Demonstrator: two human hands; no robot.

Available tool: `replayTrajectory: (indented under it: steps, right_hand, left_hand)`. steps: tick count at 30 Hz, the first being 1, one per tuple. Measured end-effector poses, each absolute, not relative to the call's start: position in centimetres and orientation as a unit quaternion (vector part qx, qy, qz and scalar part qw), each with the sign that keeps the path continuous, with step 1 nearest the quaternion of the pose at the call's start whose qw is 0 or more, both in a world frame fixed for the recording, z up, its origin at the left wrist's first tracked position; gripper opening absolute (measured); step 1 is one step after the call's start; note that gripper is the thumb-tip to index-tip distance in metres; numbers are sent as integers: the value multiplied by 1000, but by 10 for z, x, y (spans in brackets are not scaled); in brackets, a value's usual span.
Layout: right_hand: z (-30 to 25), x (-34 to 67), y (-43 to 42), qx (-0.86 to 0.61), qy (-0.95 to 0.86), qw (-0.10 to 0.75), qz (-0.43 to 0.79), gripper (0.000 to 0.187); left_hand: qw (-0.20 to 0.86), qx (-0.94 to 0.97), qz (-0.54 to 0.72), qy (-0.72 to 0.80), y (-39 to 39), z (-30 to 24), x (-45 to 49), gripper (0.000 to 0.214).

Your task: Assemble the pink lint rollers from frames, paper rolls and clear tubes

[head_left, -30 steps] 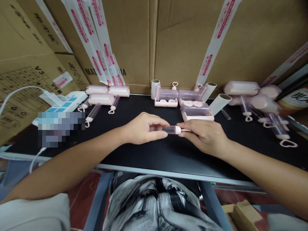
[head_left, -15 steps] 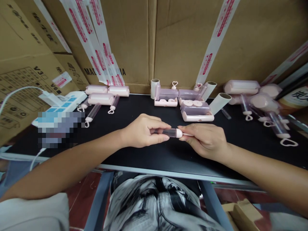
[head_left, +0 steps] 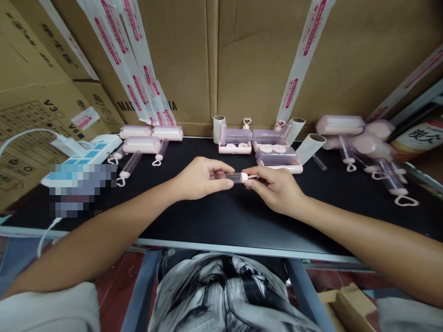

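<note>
Both my hands meet over the middle of the black table point(head_left: 221, 221). My left hand point(head_left: 200, 179) is closed round a clear plastic tube point(head_left: 234, 177) that lies level, its pink cap pointing right. My right hand point(head_left: 273, 186) pinches the pink cap end and its thin pink handle, whose far part is hidden under my fingers. Just behind my hands lie open pink cases point(head_left: 236, 141) with clear lids and white paper rolls point(head_left: 311, 147).
Closed pink cases point(head_left: 150, 138) and loose tube handles point(head_left: 129, 163) lie at the back left beside a white power strip point(head_left: 86, 152). More pink covers and heart-ended handles point(head_left: 387, 177) crowd the right. Cardboard boxes point(head_left: 242, 60) wall in the table's back and left.
My hands and the tube have drifted slightly left and further from me; part of that is the camera shifting. The grip on the tube is the same.
</note>
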State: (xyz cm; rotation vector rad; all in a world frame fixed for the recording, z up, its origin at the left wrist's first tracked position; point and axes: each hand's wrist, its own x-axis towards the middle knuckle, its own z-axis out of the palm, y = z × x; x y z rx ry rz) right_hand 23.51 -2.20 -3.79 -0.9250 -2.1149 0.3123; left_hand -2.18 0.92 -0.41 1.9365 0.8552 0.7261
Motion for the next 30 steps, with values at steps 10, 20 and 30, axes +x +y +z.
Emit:
replayTrajectory:
  steps: [10, 20, 30]
  right_hand:
    - [-32, 245, -23, -381, -823, 378, 186, 29]
    - [-1, 314, 16, -547, -777, 305, -65, 29]
    - [-18, 326, 25, -534, -841, 72, -53, 34]
  left_hand:
    - [519, 703, 385, 298, 12, 9, -29, 51]
    - [494, 730, 379, 281, 19, 5, -33, 47]
    - [545, 705, 353, 286, 13, 0, -30, 49]
